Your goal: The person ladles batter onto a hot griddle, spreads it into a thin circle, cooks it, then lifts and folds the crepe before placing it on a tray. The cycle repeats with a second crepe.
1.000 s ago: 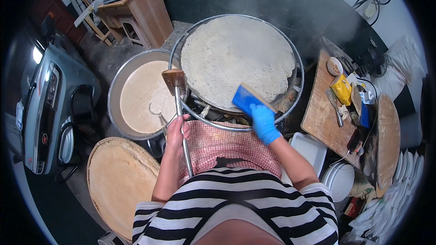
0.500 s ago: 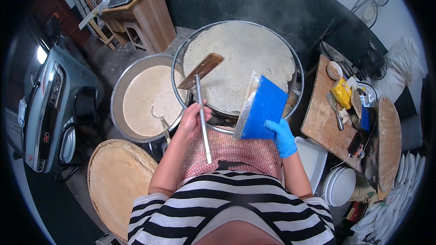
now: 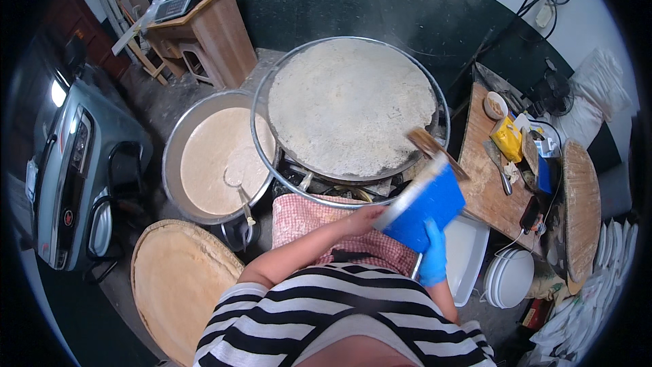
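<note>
My gloved right hand [image 3: 432,258] is closed on a flat blue board [image 3: 429,205] with a pale, crusted edge, held tilted in front of my apron. My bare left hand [image 3: 363,221] reaches to the board's left edge; its fingers are partly hidden there. Behind the board is a wooden-bladed spreader [image 3: 422,141]. Its blade shows past the top edge, and the end of its metal handle shows beside my right hand. Which hand bears the spreader I cannot tell. Beyond them lies a round griddle [image 3: 350,105] covered with a thin pale layer of batter.
A metal ring [image 3: 255,119] surrounds the griddle. To its left stands a large pot [image 3: 173,187] of batter with a ladle [image 3: 244,202]. A stack of round flatbreads [image 3: 180,285] lies near left. At right, a wooden table [image 3: 468,170] carries tools; a white tub [image 3: 468,265] is below.
The spreader has swung from the left over to the right, behind the blue board. My left hand has crossed rightward to the board, which has moved right and nearer me.
</note>
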Demonstrator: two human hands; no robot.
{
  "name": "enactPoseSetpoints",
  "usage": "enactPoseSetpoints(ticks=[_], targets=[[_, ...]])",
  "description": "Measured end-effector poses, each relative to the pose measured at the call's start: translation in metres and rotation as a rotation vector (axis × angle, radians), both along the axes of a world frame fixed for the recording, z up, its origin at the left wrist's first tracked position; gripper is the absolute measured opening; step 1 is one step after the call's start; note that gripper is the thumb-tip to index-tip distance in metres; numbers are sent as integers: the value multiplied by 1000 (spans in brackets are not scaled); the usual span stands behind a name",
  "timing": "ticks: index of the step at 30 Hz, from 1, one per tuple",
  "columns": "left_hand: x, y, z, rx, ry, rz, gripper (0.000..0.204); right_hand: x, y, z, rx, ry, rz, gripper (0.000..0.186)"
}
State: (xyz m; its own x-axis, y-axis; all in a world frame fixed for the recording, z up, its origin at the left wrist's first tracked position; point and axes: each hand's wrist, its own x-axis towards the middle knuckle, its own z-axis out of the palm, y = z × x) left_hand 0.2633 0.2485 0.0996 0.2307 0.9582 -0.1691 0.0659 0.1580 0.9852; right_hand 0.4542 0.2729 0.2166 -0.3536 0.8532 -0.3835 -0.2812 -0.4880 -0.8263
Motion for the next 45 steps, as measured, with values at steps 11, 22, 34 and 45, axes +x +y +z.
enactPoseSetpoints(ticks=[11, 22, 34, 45], targets=[[-41, -91, -28, -536, -433, 431, 32, 104, -34, -91, -387, -110, -556, 41], [-90, -127, -52, -493, -444, 890, 29, 143, 50, -251, -363, 11, -510, 57], [-109, -150, -78, -594, -620, 1090, 25, 81, 27, -179, -429, 466, -389, 44], [-111, -145, -86, -597, -633, 1115, 22, 29, 30, -195, -436, 482, -88, 24]])
